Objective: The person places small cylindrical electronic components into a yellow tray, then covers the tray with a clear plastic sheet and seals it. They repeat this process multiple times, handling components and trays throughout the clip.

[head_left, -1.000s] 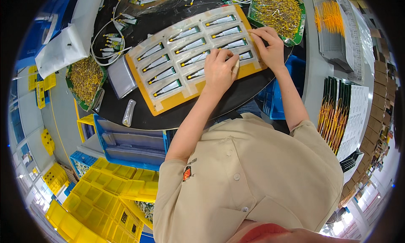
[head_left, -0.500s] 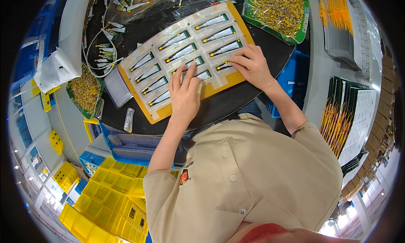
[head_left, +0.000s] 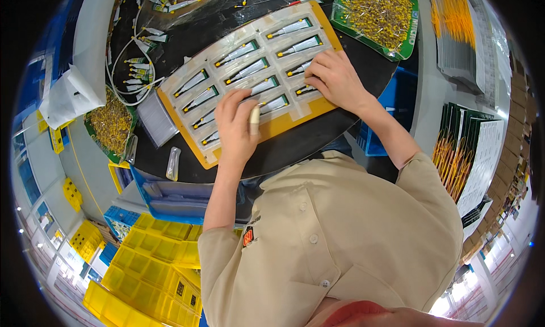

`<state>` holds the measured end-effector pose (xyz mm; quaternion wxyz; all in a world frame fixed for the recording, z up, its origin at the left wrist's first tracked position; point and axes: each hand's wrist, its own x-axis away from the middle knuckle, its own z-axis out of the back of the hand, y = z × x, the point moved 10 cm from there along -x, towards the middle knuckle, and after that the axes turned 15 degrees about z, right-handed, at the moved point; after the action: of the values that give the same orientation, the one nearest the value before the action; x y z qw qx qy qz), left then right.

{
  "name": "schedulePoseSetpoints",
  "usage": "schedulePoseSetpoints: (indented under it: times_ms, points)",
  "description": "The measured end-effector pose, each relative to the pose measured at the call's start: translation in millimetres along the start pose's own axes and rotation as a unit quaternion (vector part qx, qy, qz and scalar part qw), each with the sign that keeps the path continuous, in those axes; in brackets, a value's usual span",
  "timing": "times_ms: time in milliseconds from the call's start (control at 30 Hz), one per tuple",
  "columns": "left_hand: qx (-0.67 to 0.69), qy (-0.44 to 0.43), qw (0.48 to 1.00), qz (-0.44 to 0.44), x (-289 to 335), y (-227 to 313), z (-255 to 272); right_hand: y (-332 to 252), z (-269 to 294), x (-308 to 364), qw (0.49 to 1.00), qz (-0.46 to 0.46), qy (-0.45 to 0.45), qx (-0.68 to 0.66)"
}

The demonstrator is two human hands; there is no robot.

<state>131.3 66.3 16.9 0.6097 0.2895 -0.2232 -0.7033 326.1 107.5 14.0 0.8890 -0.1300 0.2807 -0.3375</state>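
A yellow-edged board (head_left: pixel 315 107) with a pale moulded tray (head_left: pixel 241 38) lies tilted on the black table. Small silver-and-green tubes (head_left: pixel 247 69) with yellow caps rest in its slots, in three columns. Over the left and middle columns is my left hand (head_left: pixel 237 119), fingers bent and apart, a pale cover on one finger. It appears to hold nothing and hides parts of some tubes. My right hand (head_left: pixel 335 80) is at the lower right slots, its thumb and fingers drawn together over a tube (head_left: pixel 300 69). Whatever lies between those fingertips is hidden.
A green box (head_left: pixel 410 40) of yellow-headed pieces stands back right, with another green-edged box (head_left: pixel 110 125) at left. Loose tubes (head_left: pixel 141 71) and a white cord (head_left: pixel 113 88) lie on the left. A clear-handled tool (head_left: pixel 173 163) sits near the table edge. Yellow crates (head_left: pixel 147 253) stand below.
My left hand has moved slightly left and down, uncovering tubes in the middle column. My right hand has shifted a little up along the right column. The board has barely moved in view.
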Motion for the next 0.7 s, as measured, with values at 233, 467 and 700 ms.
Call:
schedulePoseSetpoints:
  times_ms: [233, 467, 700]
  points:
    - [0.04, 0.207, 0.968, 0.138, 36.1, -70.6, 109.8, 122.5, 125.4, 56.6, 0.986, -0.05, 0.03, 0.155]
    - [-0.037, 0.359, 0.915, 0.181, 89.1, -150.4, 209.5, 400.4, 366.8, 332.3, 0.729, -0.517, -0.296, 0.337]
    - [-0.051, 0.264, 0.959, 0.085, 53.0, -115.0, 190.4, 358.6, 374.6, 295.3, 0.733, -0.5, -0.106, 0.449]
